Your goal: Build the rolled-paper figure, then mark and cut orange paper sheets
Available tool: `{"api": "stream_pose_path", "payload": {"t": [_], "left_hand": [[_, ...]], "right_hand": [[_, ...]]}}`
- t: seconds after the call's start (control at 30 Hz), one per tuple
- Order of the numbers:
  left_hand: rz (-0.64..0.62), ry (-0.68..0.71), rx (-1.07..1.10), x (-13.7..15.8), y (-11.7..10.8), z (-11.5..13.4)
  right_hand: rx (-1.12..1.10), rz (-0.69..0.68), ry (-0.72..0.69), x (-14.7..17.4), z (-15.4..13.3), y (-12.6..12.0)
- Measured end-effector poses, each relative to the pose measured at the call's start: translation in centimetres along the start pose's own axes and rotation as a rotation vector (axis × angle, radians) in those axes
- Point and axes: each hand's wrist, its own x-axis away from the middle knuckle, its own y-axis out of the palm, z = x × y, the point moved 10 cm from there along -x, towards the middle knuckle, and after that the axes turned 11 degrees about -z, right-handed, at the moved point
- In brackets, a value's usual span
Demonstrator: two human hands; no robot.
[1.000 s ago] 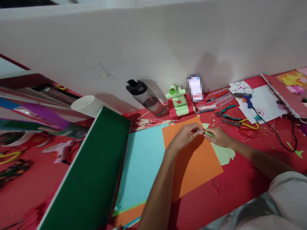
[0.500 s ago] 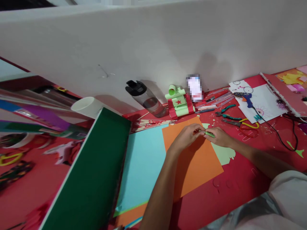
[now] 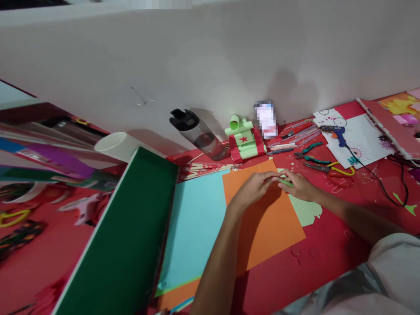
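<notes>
One green paper piece (image 3: 288, 184) sat clamped in the fingers of the right hand (image 3: 301, 187); just beside them, the left hand (image 3: 255, 188) had its fingertips together, grip unclear. An orange paper sheet (image 3: 272, 227) lay beneath.

Red tabletop (image 3: 272, 286) beneath pliers (image 3: 316, 160) (teal-handled), scissors (image 3: 328, 169) and a bottle (image 3: 201, 139).

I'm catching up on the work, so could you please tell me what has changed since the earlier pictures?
A finger of the right hand has stretched toward the left hand. The green piece stays in the right hand; the orange sheet lies unmoved.
</notes>
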Motion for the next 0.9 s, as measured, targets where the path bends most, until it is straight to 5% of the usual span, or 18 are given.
{"api": "stream_pose_path", "payload": {"t": [0.43, 0.7, 0.9], "left_hand": [[0.043, 0.019, 0.089, 0.0, -0.5, 0.0], [0.316, -0.193, -0.105, 4.3, -7.3, -4.2], [0.375, -0.336, -0.281, 7.1, -9.5, -8.1]], "right_hand": [[0.022, 0.005, -0.064, 0.2, 0.0, 0.1], [0.068, 0.085, -0.124, 0.2, -0.3, -0.6], [0.191, 0.031, -0.054, -0.1, 0.7, 0.5]]}}
